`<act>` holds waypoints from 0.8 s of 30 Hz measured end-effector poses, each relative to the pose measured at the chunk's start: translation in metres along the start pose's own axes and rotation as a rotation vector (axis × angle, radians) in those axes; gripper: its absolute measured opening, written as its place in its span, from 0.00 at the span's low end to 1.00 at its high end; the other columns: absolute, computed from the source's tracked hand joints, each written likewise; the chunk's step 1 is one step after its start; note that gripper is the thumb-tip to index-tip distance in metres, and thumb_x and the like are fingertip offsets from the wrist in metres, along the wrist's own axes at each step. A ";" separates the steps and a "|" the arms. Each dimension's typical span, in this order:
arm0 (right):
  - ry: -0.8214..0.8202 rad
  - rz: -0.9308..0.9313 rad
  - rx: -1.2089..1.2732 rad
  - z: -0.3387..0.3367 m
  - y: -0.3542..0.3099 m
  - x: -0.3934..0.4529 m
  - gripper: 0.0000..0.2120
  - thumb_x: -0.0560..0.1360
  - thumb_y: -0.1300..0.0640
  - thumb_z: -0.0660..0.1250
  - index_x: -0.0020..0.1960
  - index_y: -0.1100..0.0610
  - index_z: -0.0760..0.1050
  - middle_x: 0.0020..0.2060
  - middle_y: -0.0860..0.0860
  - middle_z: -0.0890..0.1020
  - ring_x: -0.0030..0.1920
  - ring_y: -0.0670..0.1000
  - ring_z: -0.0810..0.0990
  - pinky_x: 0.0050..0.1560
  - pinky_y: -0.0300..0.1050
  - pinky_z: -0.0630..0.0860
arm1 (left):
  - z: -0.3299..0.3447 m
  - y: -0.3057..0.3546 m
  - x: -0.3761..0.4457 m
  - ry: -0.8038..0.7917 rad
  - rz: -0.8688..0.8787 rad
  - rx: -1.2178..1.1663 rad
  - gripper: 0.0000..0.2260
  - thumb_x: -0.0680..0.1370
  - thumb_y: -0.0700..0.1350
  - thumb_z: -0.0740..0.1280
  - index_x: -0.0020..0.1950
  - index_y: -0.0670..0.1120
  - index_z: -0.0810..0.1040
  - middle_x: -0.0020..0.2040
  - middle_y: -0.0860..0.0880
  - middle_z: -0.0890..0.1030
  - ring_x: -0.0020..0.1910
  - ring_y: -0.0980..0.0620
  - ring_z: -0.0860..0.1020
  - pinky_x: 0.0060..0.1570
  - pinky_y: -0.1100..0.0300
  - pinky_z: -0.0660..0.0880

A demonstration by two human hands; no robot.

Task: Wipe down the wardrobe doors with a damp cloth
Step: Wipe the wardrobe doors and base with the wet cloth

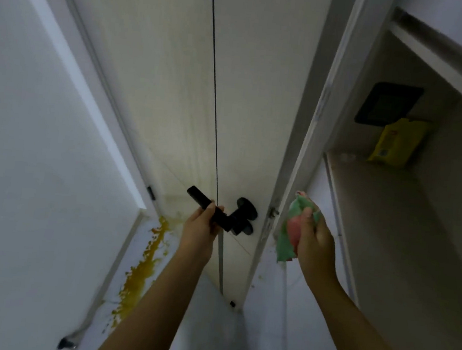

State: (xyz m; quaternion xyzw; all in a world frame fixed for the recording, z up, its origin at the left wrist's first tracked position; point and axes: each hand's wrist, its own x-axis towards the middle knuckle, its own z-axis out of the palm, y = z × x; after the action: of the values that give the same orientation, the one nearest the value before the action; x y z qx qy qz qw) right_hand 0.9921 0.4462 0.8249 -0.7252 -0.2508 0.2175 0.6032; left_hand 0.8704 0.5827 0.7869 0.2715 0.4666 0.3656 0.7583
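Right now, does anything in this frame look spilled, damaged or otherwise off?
Yes. A yellow-orange spatter runs along the floor at the foot of the white door, left of the left hand gripping the black handle. It looks like a spill. I cannot tell what it is.

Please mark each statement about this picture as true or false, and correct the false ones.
1. The left hand grips the black door handle. True.
2. The right hand is empty. False: it holds a green and pink cloth.
3. A yellow packet lies on the shelf at the right. True.
4. The cloth is pressed flat on the door. False: it is bunched in the right hand, beside the door's edge.
5. The yellow stain is on the shelf. False: it runs low down at the left, below the handle.
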 end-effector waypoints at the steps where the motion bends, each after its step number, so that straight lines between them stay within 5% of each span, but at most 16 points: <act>1: -0.034 -0.015 0.011 0.004 -0.001 -0.009 0.15 0.82 0.51 0.50 0.66 0.45 0.67 0.56 0.44 0.73 0.56 0.46 0.72 0.53 0.38 0.70 | -0.014 0.002 -0.008 0.015 0.015 -0.016 0.06 0.81 0.40 0.60 0.48 0.43 0.76 0.42 0.46 0.79 0.42 0.51 0.78 0.41 0.62 0.75; 4: -0.161 -0.074 0.021 0.023 -0.003 -0.037 0.17 0.78 0.46 0.50 0.65 0.43 0.66 0.59 0.42 0.73 0.55 0.42 0.73 0.55 0.36 0.71 | -0.058 0.012 -0.031 0.055 0.057 -0.027 0.08 0.81 0.41 0.60 0.55 0.39 0.75 0.43 0.45 0.79 0.43 0.51 0.78 0.44 0.61 0.76; 7: -0.290 -0.045 0.055 0.045 0.000 -0.064 0.16 0.80 0.47 0.51 0.66 0.42 0.67 0.52 0.36 0.73 0.49 0.40 0.75 0.45 0.31 0.74 | -0.101 0.020 -0.060 0.135 0.118 0.061 0.15 0.82 0.42 0.59 0.66 0.38 0.72 0.52 0.44 0.80 0.51 0.49 0.78 0.52 0.59 0.74; 12: -0.393 -0.034 0.057 0.084 -0.003 -0.112 0.10 0.82 0.51 0.52 0.57 0.40 0.69 0.43 0.44 0.75 0.42 0.44 0.76 0.37 0.33 0.75 | -0.150 0.031 -0.132 0.318 0.499 0.349 0.12 0.83 0.45 0.57 0.65 0.52 0.72 0.59 0.55 0.75 0.59 0.60 0.72 0.62 0.61 0.67; 15: -0.465 -0.051 0.065 0.109 -0.012 -0.139 0.10 0.82 0.51 0.52 0.50 0.39 0.70 0.42 0.44 0.75 0.43 0.46 0.77 0.40 0.37 0.75 | -0.172 0.040 -0.163 0.348 0.663 0.402 0.13 0.83 0.46 0.56 0.64 0.54 0.74 0.63 0.55 0.71 0.60 0.66 0.70 0.60 0.70 0.65; 18: -0.551 -0.071 0.086 0.132 -0.019 -0.160 0.12 0.82 0.52 0.53 0.60 0.45 0.72 0.50 0.47 0.79 0.53 0.51 0.79 0.54 0.46 0.77 | -0.183 0.047 -0.186 0.376 0.739 0.386 0.13 0.83 0.45 0.55 0.64 0.53 0.74 0.63 0.54 0.71 0.62 0.62 0.71 0.60 0.73 0.67; 21: -0.647 -0.122 0.086 0.155 -0.028 -0.174 0.15 0.82 0.51 0.53 0.65 0.44 0.72 0.60 0.51 0.78 0.61 0.53 0.76 0.64 0.55 0.73 | -0.202 0.055 -0.191 0.417 0.733 0.324 0.15 0.83 0.48 0.54 0.69 0.53 0.69 0.64 0.56 0.72 0.62 0.64 0.70 0.60 0.70 0.67; 24: -0.748 -0.150 0.074 0.179 -0.043 -0.181 0.11 0.82 0.50 0.53 0.55 0.35 0.70 0.55 0.47 0.78 0.57 0.51 0.77 0.61 0.51 0.74 | -0.226 0.072 -0.188 0.482 0.726 0.282 0.22 0.80 0.56 0.55 0.73 0.53 0.66 0.68 0.56 0.70 0.66 0.62 0.69 0.65 0.62 0.66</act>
State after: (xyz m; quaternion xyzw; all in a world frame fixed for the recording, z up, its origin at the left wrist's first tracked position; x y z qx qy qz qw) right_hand 0.7359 0.4764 0.8375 -0.5532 -0.4979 0.4315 0.5098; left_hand 0.5879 0.4891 0.8418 0.4250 0.5498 0.5932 0.4065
